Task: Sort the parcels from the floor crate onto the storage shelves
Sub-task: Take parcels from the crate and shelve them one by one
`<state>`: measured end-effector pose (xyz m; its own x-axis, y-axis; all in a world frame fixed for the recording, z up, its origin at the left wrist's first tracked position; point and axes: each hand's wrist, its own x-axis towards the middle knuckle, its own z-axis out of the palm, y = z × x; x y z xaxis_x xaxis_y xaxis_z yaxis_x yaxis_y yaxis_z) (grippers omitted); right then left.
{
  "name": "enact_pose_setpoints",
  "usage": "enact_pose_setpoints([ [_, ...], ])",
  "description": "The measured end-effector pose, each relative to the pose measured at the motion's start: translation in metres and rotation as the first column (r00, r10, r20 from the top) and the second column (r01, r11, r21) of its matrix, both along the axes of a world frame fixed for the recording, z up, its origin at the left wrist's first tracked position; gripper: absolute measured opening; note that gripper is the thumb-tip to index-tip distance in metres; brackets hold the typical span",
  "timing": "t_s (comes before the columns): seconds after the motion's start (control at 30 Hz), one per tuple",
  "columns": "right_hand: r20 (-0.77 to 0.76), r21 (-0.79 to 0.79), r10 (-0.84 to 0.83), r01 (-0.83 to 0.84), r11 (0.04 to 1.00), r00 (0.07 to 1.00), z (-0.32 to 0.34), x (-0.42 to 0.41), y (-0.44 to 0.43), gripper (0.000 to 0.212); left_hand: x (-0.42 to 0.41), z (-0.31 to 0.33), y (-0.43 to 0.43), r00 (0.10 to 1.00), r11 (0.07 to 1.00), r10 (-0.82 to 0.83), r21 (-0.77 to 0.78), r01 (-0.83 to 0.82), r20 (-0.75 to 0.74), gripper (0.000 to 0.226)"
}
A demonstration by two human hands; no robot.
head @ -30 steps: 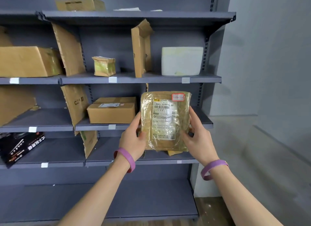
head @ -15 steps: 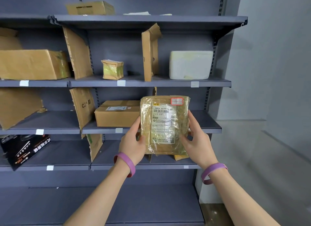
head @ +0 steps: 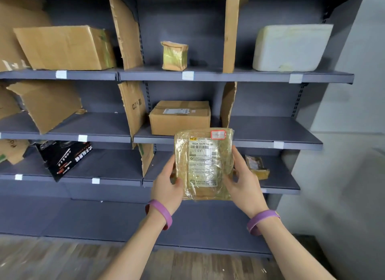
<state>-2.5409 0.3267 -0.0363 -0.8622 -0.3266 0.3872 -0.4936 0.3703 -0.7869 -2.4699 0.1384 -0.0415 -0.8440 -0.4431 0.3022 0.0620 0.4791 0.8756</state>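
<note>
Since half a second ago the view has closed in on the grey metal storage shelves (head: 260,77) and tipped down, so the top board is gone from sight and a small crumpled brown packet (head: 256,167) now shows on the lower right shelf. Both hands hold the flat brown parcel (head: 204,165), wrapped in clear film with a white printed label, upright in the air before the shelves, its top edge level with the front lip of the middle board. The left hand (head: 166,186) grips its left edge, thumb on the front; the right hand (head: 242,179) clasps the right edge likewise. A purple wristband (head: 160,215) circles each wrist. Just behind the parcel a plain cardboard box (head: 180,118) sits on the middle board; above stand a small tape-wrapped carton (head: 174,55) and a white foam box (head: 291,47). A black printed box (head: 64,157) leans tilted at lower left.
</note>
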Motion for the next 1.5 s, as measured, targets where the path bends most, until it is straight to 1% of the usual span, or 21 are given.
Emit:
enact_pose_setpoints([
  [0.1,0.106,0.039,0.013,-0.017,0.999,0.994,-0.037,0.004,-0.019,0.078,0.003,-0.037,-0.016,0.993,0.998,0.039,0.034,-0.043,0.109,0.066],
  [0.23,0.245,0.1,0.025,-0.051,0.994,0.969,-0.085,-0.004,-0.033,0.082,-0.009,-0.08,-0.029,0.96,0.998,0.029,0.043,-0.042,0.278,0.066],
  [0.3,0.312,0.1,0.03,-0.065,0.993,0.95,-0.104,-0.012,-0.039,0.083,-0.018,-0.099,-0.035,0.933,0.998,0.023,0.046,-0.043,0.358,0.064],
  [0.47,0.462,0.086,0.07,-0.123,0.989,0.884,-0.149,-0.044,-0.056,0.075,-0.044,-0.142,-0.048,0.858,0.997,0.043,0.027,-0.066,0.512,0.06],
  [0.6,0.553,0.143,0.085,-0.195,0.97,0.829,-0.186,-0.079,-0.074,0.072,-0.075,-0.17,-0.061,0.791,0.993,0.051,0.053,-0.105,0.61,0.063],
  [0.73,0.605,0.199,0.051,-0.213,0.957,0.794,-0.21,-0.111,-0.092,0.066,-0.097,-0.19,-0.073,0.757,0.981,0.04,0.119,-0.155,0.652,0.06],
  [0.87,0.639,0.247,0.026,-0.237,0.94,0.769,-0.229,-0.13,-0.112,0.057,-0.112,-0.21,-0.09,0.741,0.968,0.053,0.147,-0.202,0.669,0.055],
  [0.97,0.659,0.261,0.018,-0.25,0.932,0.752,-0.243,-0.142,-0.125,0.046,-0.121,-0.226,-0.104,0.715,0.966,0.037,0.159,-0.206,0.698,0.052],
  [1.03,0.666,0.291,-0.007,-0.251,0.923,0.746,-0.252,-0.148,-0.135,0.045,-0.128,-0.234,-0.116,0.698,0.971,0.022,0.152,-0.186,0.716,0.051],
  [1.1,0.673,0.321,-0.05,-0.231,0.918,0.738,-0.259,-0.151,-0.145,0.044,-0.136,-0.243,-0.129,0.687,0.977,0.009,0.14,-0.161,0.727,0.049],
  [1.23,0.659,0.345,-0.133,-0.14,0.928,0.74,-0.266,-0.15,-0.165,0.035,-0.15,-0.255,-0.154,0.668,0.988,-0.037,0.126,-0.086,0.743,0.05],
  [1.33,0.657,0.336,-0.162,-0.094,0.937,0.736,-0.27,-0.15,-0.179,0.036,-0.157,-0.262,-0.17,0.668,0.991,-0.07,0.126,-0.035,0.74,0.053],
  [1.5,0.649,0.311,-0.185,-0.036,0.95,0.738,-0.276,-0.146,-0.201,0.029,-0.16,-0.265,-0.191,0.688,0.992,-0.067,0.125,-0.034,0.722,0.054],
])
